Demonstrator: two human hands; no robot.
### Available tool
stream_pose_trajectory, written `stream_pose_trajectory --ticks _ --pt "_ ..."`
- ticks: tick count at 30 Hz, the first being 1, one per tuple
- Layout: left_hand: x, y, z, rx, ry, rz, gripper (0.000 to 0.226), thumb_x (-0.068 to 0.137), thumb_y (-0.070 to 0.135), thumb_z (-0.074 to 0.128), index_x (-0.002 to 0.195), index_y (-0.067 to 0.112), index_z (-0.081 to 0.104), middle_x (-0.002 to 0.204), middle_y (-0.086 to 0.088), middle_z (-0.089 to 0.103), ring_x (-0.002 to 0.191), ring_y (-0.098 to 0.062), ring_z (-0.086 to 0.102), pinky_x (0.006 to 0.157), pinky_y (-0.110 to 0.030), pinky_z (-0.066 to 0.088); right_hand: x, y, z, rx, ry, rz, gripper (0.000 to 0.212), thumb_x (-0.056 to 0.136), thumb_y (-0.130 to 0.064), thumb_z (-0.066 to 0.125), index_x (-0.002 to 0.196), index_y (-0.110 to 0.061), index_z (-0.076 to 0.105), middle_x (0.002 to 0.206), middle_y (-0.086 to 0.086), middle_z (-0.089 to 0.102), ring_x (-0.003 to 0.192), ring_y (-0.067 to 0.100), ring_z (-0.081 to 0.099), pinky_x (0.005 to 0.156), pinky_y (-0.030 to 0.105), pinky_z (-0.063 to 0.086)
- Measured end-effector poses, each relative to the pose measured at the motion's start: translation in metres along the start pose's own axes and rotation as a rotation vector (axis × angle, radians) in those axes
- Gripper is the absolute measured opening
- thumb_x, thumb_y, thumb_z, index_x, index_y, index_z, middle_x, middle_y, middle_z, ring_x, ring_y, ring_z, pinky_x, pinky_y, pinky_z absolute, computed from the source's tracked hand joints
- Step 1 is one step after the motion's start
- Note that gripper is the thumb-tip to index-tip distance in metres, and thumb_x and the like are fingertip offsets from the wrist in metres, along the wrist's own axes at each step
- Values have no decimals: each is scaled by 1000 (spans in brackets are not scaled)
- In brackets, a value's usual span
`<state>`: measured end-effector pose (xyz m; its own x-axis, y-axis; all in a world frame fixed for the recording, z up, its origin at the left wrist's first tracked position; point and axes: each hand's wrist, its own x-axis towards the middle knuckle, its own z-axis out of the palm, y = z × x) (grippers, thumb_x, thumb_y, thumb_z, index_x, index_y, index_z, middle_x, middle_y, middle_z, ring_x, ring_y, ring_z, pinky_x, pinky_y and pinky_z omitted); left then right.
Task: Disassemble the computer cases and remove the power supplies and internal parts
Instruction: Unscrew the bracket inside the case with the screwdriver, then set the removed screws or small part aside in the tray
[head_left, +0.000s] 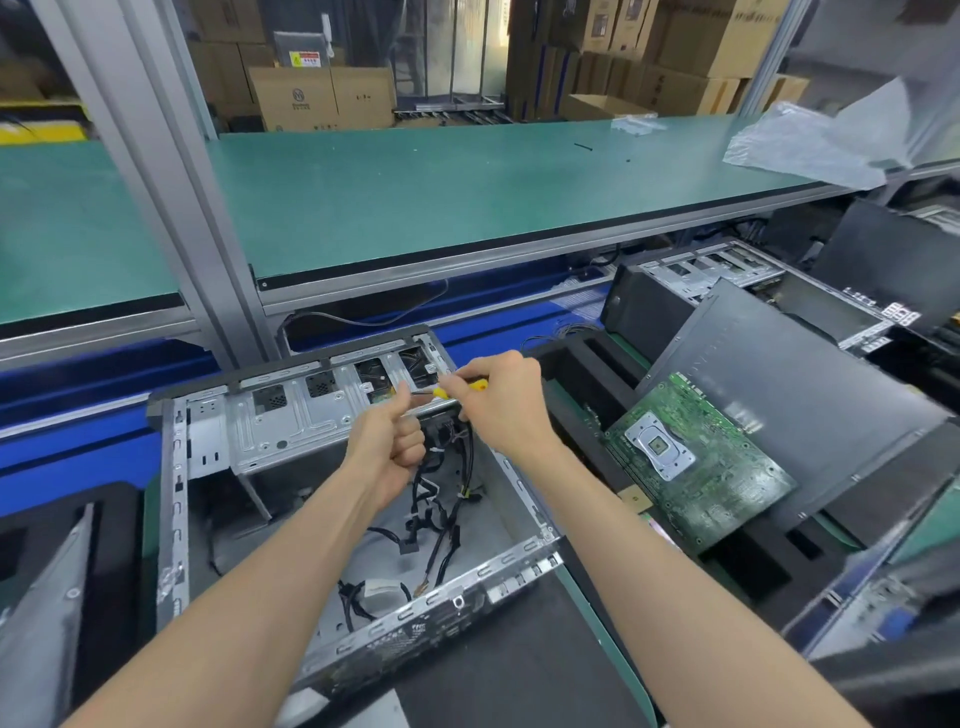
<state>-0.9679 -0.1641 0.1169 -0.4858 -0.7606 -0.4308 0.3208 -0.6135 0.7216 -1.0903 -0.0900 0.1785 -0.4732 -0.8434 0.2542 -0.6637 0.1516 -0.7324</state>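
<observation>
The right hand (501, 402) grips the screwdriver (457, 388) at the case (176, 467) far edge, while the left hand (387, 441) clenches the shaft to steady the tip.

Electronics workshop: green benches (467, 187), stacked cartons (691, 47).

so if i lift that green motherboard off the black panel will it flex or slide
The motherboard is a thin flat board, so probably stiff and light. It lies on a tilted black panel, so it may slide. Its exposed socket looks fragile.
</observation>
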Motion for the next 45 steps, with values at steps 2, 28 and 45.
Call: stream_pose_trajectory --ticks 2,28,45 --pt "-5 -2 0 -17 19 56 23 105 26 50 95 10 64 48 8 21 37 -5 16 34 -19 14 -12 3 0 35 -49 20 19 89 -28 74 85 -10 80 62 3 71 64 21 70 73 39 58" --pt "-75 -29 -8 533 184 265 43 92 24 69 56 17 47 47 6 34 40 -10 22 38 -22 19 -154 68 -39 -238 -310 -523 16 81 -3 68 93 -11 60 92 -1 58 83 18 50 75 31 32" --pt "-95 -84 56 259 -178 184 46 97 16 49 52 16 41 48 4 23 42 -11 15 38 -21 18 -219 147 -1 -506 -668 -403 19 93 -17 60 111 -14 66 110 4 60 105 27 54 87 38 39"
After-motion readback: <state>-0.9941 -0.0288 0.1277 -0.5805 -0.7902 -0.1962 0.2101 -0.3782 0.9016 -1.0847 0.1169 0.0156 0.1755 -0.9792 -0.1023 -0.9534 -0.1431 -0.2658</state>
